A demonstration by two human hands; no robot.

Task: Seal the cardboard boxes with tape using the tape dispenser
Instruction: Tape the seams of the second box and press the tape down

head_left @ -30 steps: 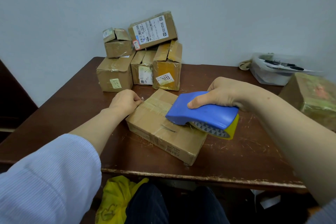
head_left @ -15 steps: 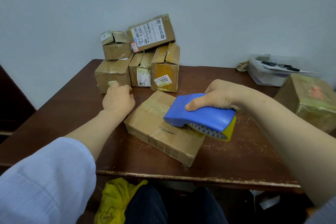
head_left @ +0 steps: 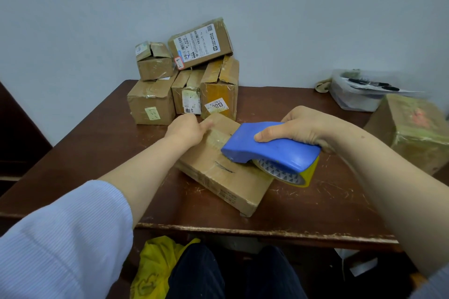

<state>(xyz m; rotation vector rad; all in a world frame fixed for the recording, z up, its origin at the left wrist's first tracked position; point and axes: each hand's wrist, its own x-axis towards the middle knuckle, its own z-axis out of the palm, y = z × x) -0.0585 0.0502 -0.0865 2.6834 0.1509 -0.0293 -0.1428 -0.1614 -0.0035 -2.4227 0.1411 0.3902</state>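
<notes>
A flat cardboard box lies askew on the brown table, with a strip of clear tape along its top. My right hand grips the blue tape dispenser. The dispenser's front end rests on the box top, and its yellow tape roll hangs past the box's right edge. My left hand rests on the box's far left corner, thumb lying on the taped strip. Its other fingers are hidden behind the back of the hand.
Several taped cardboard boxes are piled against the wall behind the flat box. A larger box stands at the right, with a plastic container behind it. A yellow bag lies below the table's front edge.
My left hand left the box's left corner, reached toward the piled boxes, and has now come back onto the box's far corner. The dispenser has stayed in place on the box.
</notes>
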